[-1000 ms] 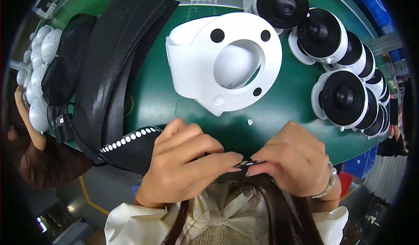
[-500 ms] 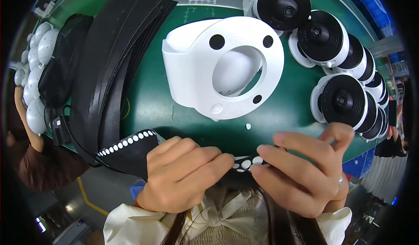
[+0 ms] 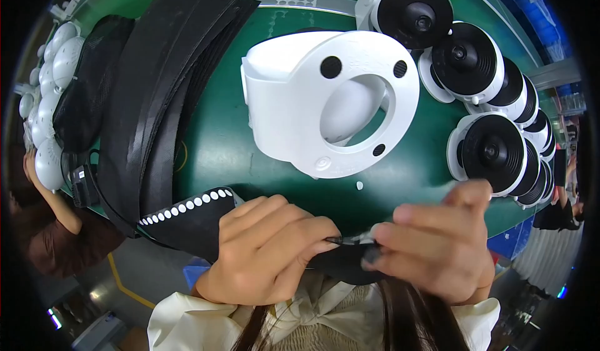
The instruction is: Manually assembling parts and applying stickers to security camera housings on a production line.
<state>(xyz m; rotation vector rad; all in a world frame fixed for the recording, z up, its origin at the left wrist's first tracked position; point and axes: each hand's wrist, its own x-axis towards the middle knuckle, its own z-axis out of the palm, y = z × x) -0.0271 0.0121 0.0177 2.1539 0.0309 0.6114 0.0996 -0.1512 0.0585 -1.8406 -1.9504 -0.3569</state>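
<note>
My left hand (image 3: 259, 251) is closed, thumb against forefinger, on the edge of a black sheet strip (image 3: 200, 226). A row of small white round dots runs along the part of the strip to the left of that hand. My right hand (image 3: 434, 248) is at the strip's right part, fingers bent and pinched together, blurred by motion. Something small and blurred shows between the two hands, too smeared to name. Beyond them stands a white plastic housing (image 3: 278, 120) with a ring-shaped face, an oval opening and black round pads. A small white dot (image 3: 359, 185) lies on the table before it.
A stack of long black sheets (image 3: 147, 101) lies on the green table (image 3: 219, 138) to the left, beside a black mesh piece (image 3: 94, 82). White rounded parts (image 3: 50, 163) line the far left, near another person's arm (image 3: 56, 204). Several white-and-black round units (image 3: 494, 148) stand right.
My right hand's fingers have shifted and are now blurred; the white dots between the hands no longer show clearly. The strip's edge has turned in my left hand. The view has shifted slightly.
</note>
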